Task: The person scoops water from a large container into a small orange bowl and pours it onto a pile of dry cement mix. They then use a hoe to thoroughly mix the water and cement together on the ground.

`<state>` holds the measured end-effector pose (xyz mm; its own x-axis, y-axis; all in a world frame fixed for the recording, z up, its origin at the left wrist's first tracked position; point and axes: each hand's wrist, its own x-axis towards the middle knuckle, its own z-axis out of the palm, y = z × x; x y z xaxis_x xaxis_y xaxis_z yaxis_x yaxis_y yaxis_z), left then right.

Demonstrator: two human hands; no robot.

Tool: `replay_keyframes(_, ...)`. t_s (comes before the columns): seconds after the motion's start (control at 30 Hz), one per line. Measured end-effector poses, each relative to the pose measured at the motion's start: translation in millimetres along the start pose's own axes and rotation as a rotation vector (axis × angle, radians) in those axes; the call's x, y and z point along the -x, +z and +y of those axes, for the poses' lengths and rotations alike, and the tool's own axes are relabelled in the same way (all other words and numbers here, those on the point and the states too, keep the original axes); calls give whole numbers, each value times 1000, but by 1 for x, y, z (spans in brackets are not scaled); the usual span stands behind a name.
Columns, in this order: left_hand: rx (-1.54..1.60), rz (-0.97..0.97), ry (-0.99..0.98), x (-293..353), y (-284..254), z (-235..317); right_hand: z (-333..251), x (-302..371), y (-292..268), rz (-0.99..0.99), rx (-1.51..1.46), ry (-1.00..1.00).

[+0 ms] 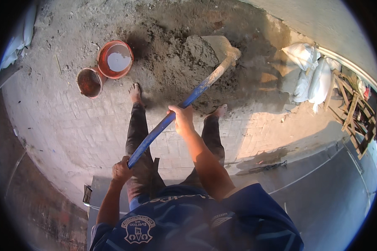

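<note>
Both of my hands are closed around the blue handle of a hoe (pixel 191 97), which slants from lower left to upper right. My left hand (pixel 122 170) grips the butt end, close to my thigh. Farther up the shaft, my right hand (pixel 182 119) is wrapped around its middle. The far part of the shaft is caked with grey mortar. The hoe's blade (pixel 217 43) rests at the right side of a heap of wet mortar (pixel 176 58), its edge partly hidden by the mix. My bare feet stand apart on the near side of the heap.
Left of the heap stand an orange bucket (pixel 101 67) holding pale liquid and a smaller reddish bucket (pixel 95 94) touching it. White sacks (pixel 319 81) and a pile of scrap wood (pixel 353 109) lie along the wall at right. More pale sacks (pixel 19 42) sit far left.
</note>
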<state>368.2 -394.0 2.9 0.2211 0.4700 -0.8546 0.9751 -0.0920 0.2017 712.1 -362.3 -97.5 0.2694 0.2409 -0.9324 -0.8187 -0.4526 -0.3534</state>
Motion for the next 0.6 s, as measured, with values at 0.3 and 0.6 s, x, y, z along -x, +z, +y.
replay_keyframes(0.3, -65, 182, 153, 1, 35, -118, 36, 116, -25, -301, -44, 137)
replay_keyframes(0.6, -89, 166, 170, -25, 26, -112, 20, 96, -35, -359, -209, 220)
